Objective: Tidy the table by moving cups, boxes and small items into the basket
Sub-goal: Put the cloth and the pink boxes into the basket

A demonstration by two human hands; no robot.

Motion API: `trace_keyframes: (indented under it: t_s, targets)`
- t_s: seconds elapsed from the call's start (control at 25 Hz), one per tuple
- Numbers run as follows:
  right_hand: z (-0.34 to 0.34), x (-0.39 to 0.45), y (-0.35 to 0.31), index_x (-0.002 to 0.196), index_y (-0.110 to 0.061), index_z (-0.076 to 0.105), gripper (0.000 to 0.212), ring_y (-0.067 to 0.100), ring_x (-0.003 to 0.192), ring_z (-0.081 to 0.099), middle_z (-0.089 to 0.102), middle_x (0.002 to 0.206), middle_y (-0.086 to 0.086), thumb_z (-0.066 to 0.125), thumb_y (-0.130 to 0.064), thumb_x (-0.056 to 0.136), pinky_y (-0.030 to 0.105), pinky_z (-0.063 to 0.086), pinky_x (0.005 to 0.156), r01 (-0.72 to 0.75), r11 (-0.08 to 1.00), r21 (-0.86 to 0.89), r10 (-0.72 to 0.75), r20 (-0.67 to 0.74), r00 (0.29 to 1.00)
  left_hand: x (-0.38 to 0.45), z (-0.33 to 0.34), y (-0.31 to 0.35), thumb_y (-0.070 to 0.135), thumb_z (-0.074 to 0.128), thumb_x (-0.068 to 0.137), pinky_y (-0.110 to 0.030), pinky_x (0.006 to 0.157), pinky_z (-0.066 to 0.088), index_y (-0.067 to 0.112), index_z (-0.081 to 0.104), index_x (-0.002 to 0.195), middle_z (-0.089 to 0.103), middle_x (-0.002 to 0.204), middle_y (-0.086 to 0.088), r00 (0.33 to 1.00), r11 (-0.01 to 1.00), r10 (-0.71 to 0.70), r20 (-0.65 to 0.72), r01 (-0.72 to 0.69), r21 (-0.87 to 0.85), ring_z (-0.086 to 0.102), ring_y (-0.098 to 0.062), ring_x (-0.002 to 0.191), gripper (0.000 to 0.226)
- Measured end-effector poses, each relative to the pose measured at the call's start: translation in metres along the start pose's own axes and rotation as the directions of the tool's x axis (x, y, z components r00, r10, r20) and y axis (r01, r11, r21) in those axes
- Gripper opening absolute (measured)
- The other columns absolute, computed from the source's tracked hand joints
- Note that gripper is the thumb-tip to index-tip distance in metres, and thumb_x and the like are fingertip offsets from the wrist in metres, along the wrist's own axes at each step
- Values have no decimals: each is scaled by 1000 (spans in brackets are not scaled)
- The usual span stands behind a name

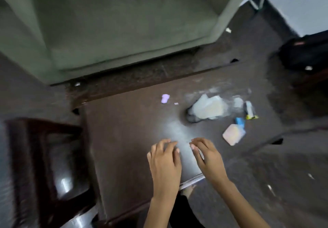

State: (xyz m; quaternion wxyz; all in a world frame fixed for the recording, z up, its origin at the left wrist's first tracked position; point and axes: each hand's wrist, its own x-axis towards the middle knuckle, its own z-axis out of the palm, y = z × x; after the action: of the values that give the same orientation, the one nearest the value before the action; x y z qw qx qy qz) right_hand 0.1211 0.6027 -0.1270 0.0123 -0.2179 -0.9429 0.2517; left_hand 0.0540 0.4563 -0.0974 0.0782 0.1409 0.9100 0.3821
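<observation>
Your left hand (165, 158) and right hand (208, 158) hover side by side over near edge of dark counter (124, 139), fingers loosely curved, grip on nothing. Clear bag (208, 108), pale card (233, 133), blue item (240, 121), yellow-tipped item (250, 110), purple bit (165, 98) lie farther out. Frame blurred.

Both hands fwd, palms down, side by side: left hand (164, 162) & right hand (208, 158) fingers loosely curled, no grip.
</observation>
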Motion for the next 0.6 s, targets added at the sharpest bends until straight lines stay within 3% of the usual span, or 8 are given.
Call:
trace_keyframes:
  t_s: [0.12, 0.2, 0.32, 0.44, 0.6]
  targets:
    - [-47, 10, 79, 101, -21, 66, 39, 11, 99, 56, 62, 107, -6, 36, -44, 93, 23, 47, 75, -92, 994, -54, 89, -60, 994, 4, 72, 58, 32, 44, 78, -28, 73, 36, 29, 66, 87, 67, 98, 7, 995, 999, 47, 88, -46, -13, 61, -18, 86, 24]
    - [-69, 17, 125, 101, -21, 67, 39, 12, 101, 55, 63, 108, -6, 37, -44, 92, 27, 50, 73, -161, 983, -84, 154, -78, 985, 6, 115, 86, 32, 44, 77, -29, 73, 42, 29, 67, 87, 67, 97, 8, 987, 998, 66, 145, -67, 1, 61, -18, 85, 25]
    - [-82, 30, 177, 111, -18, 64, 30, 20, 111, 53, 59, 119, -2, 54, -36, 90, 35, 54, 73, -263, 954, -142, 261, -32, 965, 11, 159, 109, 26, 57, 77, -34, 68, 47, 27, 68, 89, 68, 96, 7, 978, 997, 52, 202, -62, 43, 63, -19, 85, 17]
    - [-82, 49, 205, 128, -20, 51, 51, 27, 122, 46, 45, 137, 5, 64, -40, 83, 38, 51, 86, -298, 926, -230, 330, 112, 937, 19, 184, 121, 15, 75, 70, -35, 66, 48, 25, 70, 88, 69, 95, 5, 971, 997, 13, 237, -31, 73, 64, -22, 84, 21]
    - [-62, 68, 218, 134, -23, 42, 78, 29, 129, 39, 32, 147, 7, 72, -54, 69, 38, 44, 96, -292, 914, -282, 354, 200, 914, 26, 201, 122, 12, 79, 67, -36, 67, 49, 24, 70, 87, 70, 96, 2, 966, 992, -11, 257, -21, 122, 64, -23, 86, 25]
